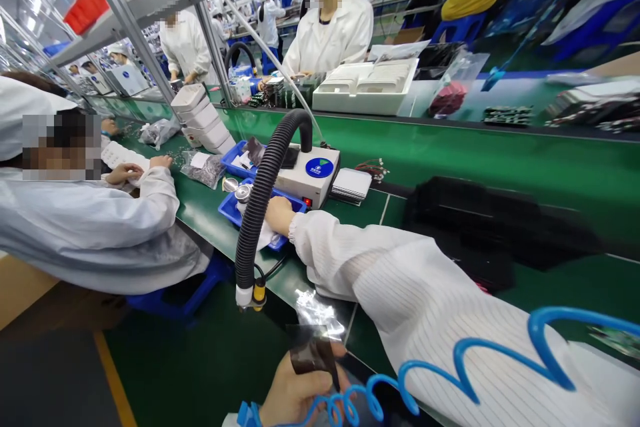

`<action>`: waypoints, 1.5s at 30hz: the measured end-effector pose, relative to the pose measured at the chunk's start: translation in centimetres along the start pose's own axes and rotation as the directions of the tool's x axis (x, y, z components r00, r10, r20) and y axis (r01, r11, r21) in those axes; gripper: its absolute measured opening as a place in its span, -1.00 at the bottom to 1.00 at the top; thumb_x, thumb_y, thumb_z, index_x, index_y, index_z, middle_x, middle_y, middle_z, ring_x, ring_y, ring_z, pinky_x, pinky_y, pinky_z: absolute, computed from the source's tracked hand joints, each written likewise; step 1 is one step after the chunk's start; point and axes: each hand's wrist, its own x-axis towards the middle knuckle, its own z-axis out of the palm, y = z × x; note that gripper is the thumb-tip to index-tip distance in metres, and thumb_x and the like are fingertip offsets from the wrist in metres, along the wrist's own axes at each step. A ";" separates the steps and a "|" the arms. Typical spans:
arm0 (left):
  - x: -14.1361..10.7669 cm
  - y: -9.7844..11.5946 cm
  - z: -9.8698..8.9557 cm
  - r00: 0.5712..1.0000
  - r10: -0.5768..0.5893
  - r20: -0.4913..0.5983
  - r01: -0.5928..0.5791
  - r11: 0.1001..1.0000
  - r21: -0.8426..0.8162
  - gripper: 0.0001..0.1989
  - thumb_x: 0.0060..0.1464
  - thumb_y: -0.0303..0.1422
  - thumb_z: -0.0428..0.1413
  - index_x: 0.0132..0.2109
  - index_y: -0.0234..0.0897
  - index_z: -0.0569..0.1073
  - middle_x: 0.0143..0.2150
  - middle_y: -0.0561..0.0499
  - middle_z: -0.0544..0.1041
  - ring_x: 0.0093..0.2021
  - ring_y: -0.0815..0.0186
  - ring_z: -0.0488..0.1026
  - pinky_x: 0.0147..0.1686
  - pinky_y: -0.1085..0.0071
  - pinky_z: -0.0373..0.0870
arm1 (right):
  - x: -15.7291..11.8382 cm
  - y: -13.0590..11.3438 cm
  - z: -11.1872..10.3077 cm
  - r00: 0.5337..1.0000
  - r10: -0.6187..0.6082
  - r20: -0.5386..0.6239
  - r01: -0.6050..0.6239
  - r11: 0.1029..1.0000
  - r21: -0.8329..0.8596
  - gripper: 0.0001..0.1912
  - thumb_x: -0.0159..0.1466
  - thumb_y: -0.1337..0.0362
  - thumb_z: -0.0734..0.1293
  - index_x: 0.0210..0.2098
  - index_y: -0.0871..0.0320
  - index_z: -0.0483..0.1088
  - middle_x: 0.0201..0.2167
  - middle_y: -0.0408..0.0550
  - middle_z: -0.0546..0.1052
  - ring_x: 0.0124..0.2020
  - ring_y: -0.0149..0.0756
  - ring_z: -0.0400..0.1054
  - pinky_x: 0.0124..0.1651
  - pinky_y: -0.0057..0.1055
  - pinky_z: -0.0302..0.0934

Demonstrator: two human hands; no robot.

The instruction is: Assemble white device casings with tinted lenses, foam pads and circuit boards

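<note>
Left hand (295, 387) at 6 o'clock, pinching thin, glossy, dark piece (311, 356) with a straight-edged clear film at its top; film edge points to 12, long axis unclear under the fingers; coiled blue plastic cord (537, 335) runs off to 4 o'clock. Right hand (280, 215) at 9 o'clock, in blue plastic tray (229, 212) with a round metal-topped jar (243, 193) and crumpled white cloth (266, 235); fingers are behind ribbed black hose (255, 207), so can't tell if gripping; second blue tray (231, 161), towards 10, holds dark and white pieces.
</note>
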 end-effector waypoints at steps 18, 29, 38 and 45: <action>-0.9 0.9 0.5 0.981 0.188 -0.040 -0.189 0.982 -0.015 -0.67 -0.03 -0.33 0.17 -0.11 -0.44 0.50 -0.43 -0.12 0.54 -0.52 0.32 0.44 -0.59 0.47 0.30 | -6.2 3.2 -7.7 0.993 -0.025 -0.112 0.026 1.000 0.008 -0.76 0.16 0.39 0.31 -0.20 0.41 0.46 -0.22 0.25 0.53 -0.14 0.00 0.42 -0.15 -0.24 0.27; 3.0 -2.5 5.0 0.941 -0.284 0.181 0.281 0.959 0.044 -0.74 -0.06 -0.56 0.12 -0.16 -0.59 0.47 -0.28 -0.27 0.58 -0.31 0.23 0.55 -0.27 0.44 0.44 | -26.1 9.6 -1.0 0.900 0.241 -0.363 -0.013 0.848 0.530 -0.79 0.17 0.24 0.27 -0.47 0.26 0.41 -0.59 -0.13 0.42 -0.55 -0.41 0.28 -0.45 -0.48 0.12; 4.5 -4.8 5.2 0.884 -0.460 0.086 0.468 0.865 -0.181 -0.71 0.12 -0.46 0.06 -0.07 -0.65 0.35 -0.21 -0.32 0.53 -0.07 0.09 0.50 -0.21 0.51 0.48 | -39.1 8.6 5.9 0.713 0.622 -0.323 0.078 0.388 0.919 -0.78 0.10 0.10 0.34 -0.46 0.15 0.40 -0.57 -0.14 0.41 -0.60 -0.43 0.23 -0.57 -0.49 0.17; 4.1 -3.7 4.8 0.923 -0.372 0.094 0.373 0.928 0.011 -0.79 0.15 -0.49 0.00 -0.14 -0.61 0.41 -0.21 -0.29 0.56 -0.14 0.21 0.53 -0.21 0.54 0.48 | -39.8 7.6 10.0 0.702 0.683 -0.202 0.081 0.205 0.975 -0.70 0.10 0.03 0.34 -0.41 0.16 0.43 -0.64 -0.18 0.34 -0.62 -0.44 0.22 -0.59 -0.50 0.17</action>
